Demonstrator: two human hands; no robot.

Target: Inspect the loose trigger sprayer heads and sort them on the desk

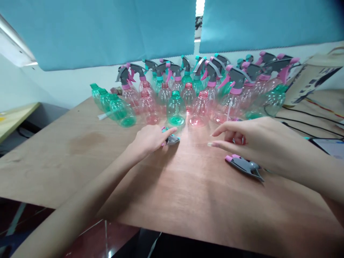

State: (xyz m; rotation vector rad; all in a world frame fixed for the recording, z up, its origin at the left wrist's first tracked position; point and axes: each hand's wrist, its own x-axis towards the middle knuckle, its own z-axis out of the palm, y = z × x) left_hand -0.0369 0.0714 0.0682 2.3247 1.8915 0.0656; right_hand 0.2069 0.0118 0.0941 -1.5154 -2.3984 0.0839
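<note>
My left hand [152, 138] is closed on a small grey, teal and pink spray trigger head [172, 140], low over the tabletop; the fingers partly cover it. Just beyond it stands a green-tinted clear bottle [176, 105] without a top. To its right is an open-necked pink bottle [200, 111]. My right hand [249, 134] hovers over the table, holding nothing, with thumb and index finger apart and the other fingers curled. Below it, a grey and pink spray trigger head [245, 167] lies on the wood, partly hidden by the wrist.
Several pink and green bottles with spray tops [236, 86] crowd the table's back. Green bottles [122, 111] lean at the left. A printed bag [313, 77], dark cables [317, 111] and a phone-like screen [329, 146] are at the right. The wooden table's [172, 200] front edge is near.
</note>
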